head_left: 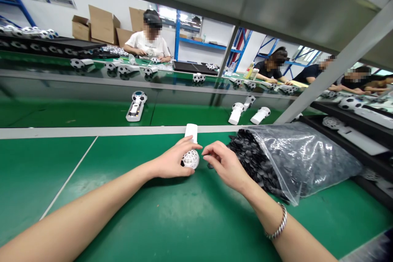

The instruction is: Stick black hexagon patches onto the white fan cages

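Observation:
My left hand [175, 159] is wrapped round a white handheld device [191, 159] lying on the green tabletop. Its round head is an open white lattice like a football, with a black patch at the left; its flat handle points away from me. Just right of that head, my right hand [222, 161] pinches thumb and fingertips together on a small black piece [205, 156], mostly hidden by the fingers. Beside this hand, a clear plastic bag [310, 159] lies on its side, with many loose black pieces [258, 161] at its open mouth.
Beyond the pale table edge [76, 132] runs a green conveyor belt [181, 108] bearing a football-headed device [136, 106] and several others. Black trays [344, 129] of devices stand at right, by a slanted metal post [331, 61]. Co-workers [149, 43] sit across the line.

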`<act>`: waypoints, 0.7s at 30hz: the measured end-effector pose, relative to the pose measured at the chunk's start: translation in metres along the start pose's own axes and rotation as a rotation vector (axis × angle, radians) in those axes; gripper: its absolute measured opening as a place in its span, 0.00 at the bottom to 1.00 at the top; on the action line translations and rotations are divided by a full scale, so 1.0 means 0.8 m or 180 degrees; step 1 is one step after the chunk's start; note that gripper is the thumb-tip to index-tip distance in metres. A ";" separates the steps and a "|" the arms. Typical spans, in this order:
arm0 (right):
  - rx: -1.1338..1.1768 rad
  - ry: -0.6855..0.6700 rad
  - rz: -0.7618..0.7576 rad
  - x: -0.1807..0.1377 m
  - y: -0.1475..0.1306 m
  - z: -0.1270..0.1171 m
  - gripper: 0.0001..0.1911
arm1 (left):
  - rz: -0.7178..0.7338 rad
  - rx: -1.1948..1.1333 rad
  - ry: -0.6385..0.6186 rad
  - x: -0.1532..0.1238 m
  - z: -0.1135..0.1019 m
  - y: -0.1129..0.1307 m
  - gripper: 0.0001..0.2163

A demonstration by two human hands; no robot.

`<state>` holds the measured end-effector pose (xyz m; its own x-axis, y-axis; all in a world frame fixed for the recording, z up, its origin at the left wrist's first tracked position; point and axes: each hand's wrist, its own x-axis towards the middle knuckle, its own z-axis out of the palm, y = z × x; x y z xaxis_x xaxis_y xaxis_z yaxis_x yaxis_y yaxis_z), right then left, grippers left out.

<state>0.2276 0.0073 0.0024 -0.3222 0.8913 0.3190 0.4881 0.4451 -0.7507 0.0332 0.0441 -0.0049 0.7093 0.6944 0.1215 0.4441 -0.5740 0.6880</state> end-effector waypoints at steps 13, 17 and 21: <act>0.0446 -0.0428 0.0516 -0.002 0.007 0.020 0.01 | -0.0023 -0.0044 0.0072 0.001 0.002 -0.004 0.29; 0.0315 -0.0357 0.0493 -0.009 0.003 0.027 0.03 | -0.0149 0.0041 0.0093 -0.007 0.009 -0.007 0.29; -0.0119 -0.0648 0.0296 -0.004 0.011 0.031 0.08 | -0.0061 0.0239 0.0340 -0.005 0.028 -0.047 0.28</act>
<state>0.2129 0.0064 -0.0193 -0.4297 0.8945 0.1233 0.5520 0.3682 -0.7482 0.0259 0.0530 -0.0471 0.6397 0.7455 0.1872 0.4995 -0.5883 0.6360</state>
